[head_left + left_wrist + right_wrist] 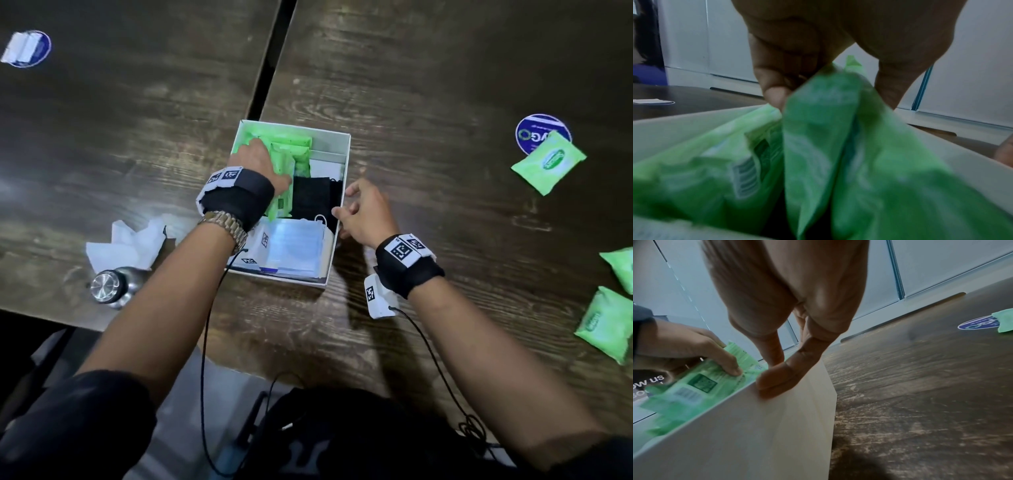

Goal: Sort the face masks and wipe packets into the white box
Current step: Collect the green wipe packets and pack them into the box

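Packets going in the box!
My left hand (255, 156) grips green packets (287, 150) at the box's (337, 205) far-left corner; right hand (364, 214) pinches its right wall.

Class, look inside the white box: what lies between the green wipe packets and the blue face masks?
In the head view, black face masks lie between the green wipe packets and the blue face masks inside the white box.

dark wood-grain tables (428, 85), narrow gap between | pale wall panels (972, 56) behind | blue vertical strip (922, 91) | dim light
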A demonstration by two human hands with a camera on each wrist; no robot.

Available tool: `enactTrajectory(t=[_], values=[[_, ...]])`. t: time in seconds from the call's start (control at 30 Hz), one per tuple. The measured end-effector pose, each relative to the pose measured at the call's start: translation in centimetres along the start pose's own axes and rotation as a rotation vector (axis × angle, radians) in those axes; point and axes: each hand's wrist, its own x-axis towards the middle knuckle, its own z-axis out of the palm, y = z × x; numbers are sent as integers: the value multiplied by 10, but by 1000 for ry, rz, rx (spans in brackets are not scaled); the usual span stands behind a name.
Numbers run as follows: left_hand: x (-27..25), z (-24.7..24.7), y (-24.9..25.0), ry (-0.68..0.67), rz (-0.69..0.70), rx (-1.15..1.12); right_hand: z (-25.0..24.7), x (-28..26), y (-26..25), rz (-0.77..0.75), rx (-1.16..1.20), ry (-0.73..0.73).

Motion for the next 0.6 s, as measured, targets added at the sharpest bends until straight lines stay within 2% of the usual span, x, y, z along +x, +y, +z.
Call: enactTrajectory(t=[0.13, 0.33, 0.6], values=[[5, 2, -1, -65, 4, 40, 2, 0, 0, 23, 19, -13], [4, 26, -2, -38, 34, 58, 0, 0, 3, 35, 33, -21], [14, 24, -1, -117, -5, 102, 3, 0, 3, 33, 8, -21]])
